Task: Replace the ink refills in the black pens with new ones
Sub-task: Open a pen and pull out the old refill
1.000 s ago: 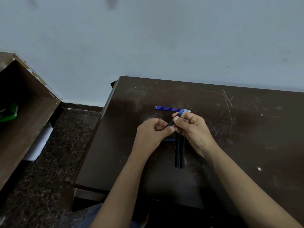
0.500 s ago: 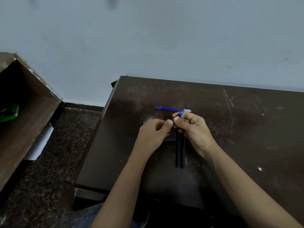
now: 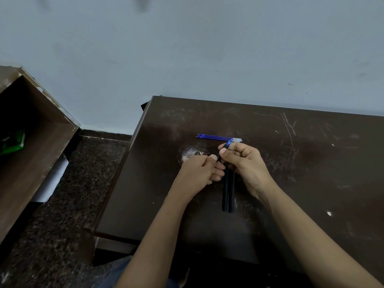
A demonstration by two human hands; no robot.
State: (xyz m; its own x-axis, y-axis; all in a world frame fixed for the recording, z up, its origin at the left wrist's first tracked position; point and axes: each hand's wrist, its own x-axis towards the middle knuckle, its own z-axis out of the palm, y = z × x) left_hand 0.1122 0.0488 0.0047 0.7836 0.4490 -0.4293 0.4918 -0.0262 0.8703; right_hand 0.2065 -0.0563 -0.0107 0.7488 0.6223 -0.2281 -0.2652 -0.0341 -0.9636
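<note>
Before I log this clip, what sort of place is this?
Likely a plain room, home or office, I cannot tell which: a scratched dark brown wooden table stands against a bare pale wall, on a speckled dark stone floor, with a worn brown wooden shelf unit at left.

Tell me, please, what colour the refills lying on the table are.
The refills are blue with clear right ends, best seen in the head view.
</note>
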